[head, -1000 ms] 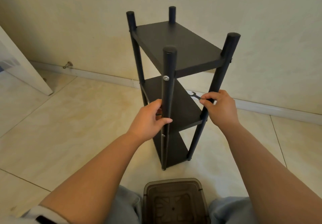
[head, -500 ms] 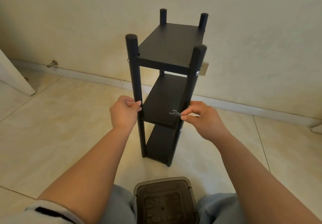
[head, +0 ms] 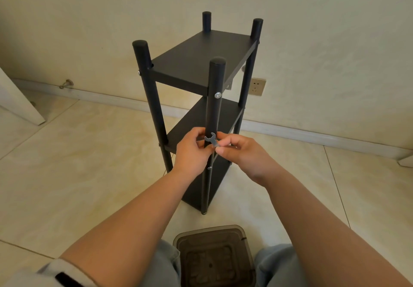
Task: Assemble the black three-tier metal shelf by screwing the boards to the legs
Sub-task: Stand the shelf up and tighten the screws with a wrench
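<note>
Head view gives me a brown translucent bin [head: 214, 257] at the bottom edge, between the knees in pale jeans; I see only a moulded pattern on its floor, and the plastic is too murky to say whether anything lies in it.

Just beyond the bin, the black shelf [head: 201, 63] stands upright on the tiled floor [head: 67, 175], long axis vertical, with its narrow end turned toward me and its boards running away toward the wall [head: 312, 29]. All three boards sit between four round legs. The nearest leg [head: 214, 108] shows a silver screw head [head: 217, 95] at the level of the top board.

My left hand [head: 192, 152] curls round that near leg at the height of the middle board. My right hand [head: 241, 152] pinches a small flat wrench [head: 211, 139] between thumb and fingers, its open end up and lying against the leg, touching the fingertips of the left hand.

Around it: a wall socket [head: 257, 86] low on the wall behind the right rear leg, a metal door stop [head: 67, 84] at the skirting to the left, and a door edge [head: 13, 105] at far left. Both hands cover the leg's joint with the middle board.
</note>
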Motion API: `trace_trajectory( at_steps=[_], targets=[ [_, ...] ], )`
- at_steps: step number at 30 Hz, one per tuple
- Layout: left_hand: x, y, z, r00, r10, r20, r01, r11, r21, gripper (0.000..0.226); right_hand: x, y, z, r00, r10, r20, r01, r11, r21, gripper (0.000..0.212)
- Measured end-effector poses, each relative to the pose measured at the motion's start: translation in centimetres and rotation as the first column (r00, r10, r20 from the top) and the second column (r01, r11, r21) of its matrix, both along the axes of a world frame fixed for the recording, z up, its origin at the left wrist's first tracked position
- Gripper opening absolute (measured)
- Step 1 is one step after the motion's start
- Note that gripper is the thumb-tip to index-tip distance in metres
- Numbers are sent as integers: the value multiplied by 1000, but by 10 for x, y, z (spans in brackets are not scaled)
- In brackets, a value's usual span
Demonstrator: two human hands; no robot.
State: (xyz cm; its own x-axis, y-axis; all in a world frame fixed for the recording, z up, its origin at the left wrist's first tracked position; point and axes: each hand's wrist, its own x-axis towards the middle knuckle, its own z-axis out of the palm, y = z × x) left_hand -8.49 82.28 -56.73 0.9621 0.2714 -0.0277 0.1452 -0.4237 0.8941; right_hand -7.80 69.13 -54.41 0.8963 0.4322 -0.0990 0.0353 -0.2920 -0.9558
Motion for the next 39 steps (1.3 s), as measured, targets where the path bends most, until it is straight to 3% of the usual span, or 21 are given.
trace_trajectory(
  at_steps=[8, 15, 22, 27, 31, 39],
  targets=[
    [1, 12, 3, 997, -70, -36, 74, 989, 132, 31, 4, -1, -7, 998, -46, -32, 46, 999, 11, 18],
    [0, 13, -4, 992, -105, -76, 114, 986, 121, 35, 12, -2, -15, 996, 26, -81, -25, 1000, 7, 14],
    [1, 17, -8, 996, -75, -54, 81, 990, 112, 35, 22, -7, -26, 977, -95, -191, 96, 995, -6, 11],
    [0, 28, -4, 999, 13, 34, -13, 1000, 2, 33, 29, -16, -34, 912, -223, -344, 167, 968, -186, 7],
    [2, 34, 5, 990, 101, 97, -96, 994, -52, 35, 30, -1, -46, 945, -206, -253, 60, 871, -487, 11],
    [4, 41, 12, 980, 117, 159, -111, 993, -46, 38, 26, 45, -75, 968, -193, -162, 104, 893, -439, 18]
  ],
)
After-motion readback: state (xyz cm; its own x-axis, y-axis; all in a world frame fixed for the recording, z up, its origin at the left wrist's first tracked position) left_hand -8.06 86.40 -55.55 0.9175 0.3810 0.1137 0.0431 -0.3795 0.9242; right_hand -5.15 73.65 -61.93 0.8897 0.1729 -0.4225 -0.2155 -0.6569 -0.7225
